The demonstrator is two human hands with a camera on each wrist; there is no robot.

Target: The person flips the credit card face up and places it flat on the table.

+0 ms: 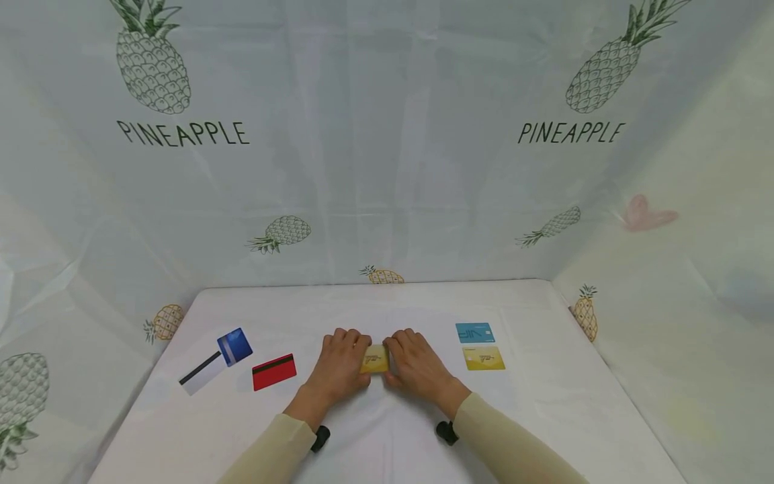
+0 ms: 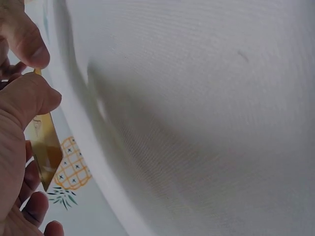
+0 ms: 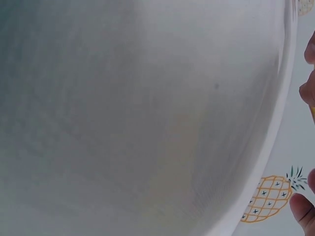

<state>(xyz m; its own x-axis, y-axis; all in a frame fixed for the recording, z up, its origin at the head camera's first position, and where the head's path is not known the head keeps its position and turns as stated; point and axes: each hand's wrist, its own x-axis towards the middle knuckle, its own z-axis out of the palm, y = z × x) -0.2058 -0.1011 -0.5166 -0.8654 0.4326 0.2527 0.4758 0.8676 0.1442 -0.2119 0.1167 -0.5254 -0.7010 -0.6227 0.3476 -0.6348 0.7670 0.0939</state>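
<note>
A gold-yellow card (image 1: 375,359) is held between my two hands at the middle of the table, raised off the cloth in the left wrist view. My left hand (image 1: 343,363) grips its left side, with the thumb (image 2: 42,101) across one face and the fingers behind. The right side is pinched by my right hand (image 1: 419,363), whose thumb and fingers show only at the edge of the right wrist view. There, just a thin yellow sliver of the card (image 3: 313,114) is visible.
To the right lie a teal card (image 1: 475,333) and a second yellow card (image 1: 484,358). On the left are a red card (image 1: 274,372), a blue card (image 1: 235,347) and a white card with a black stripe (image 1: 202,374). A pineapple-print sheet (image 1: 387,168) hangs behind the white-covered table (image 1: 544,417).
</note>
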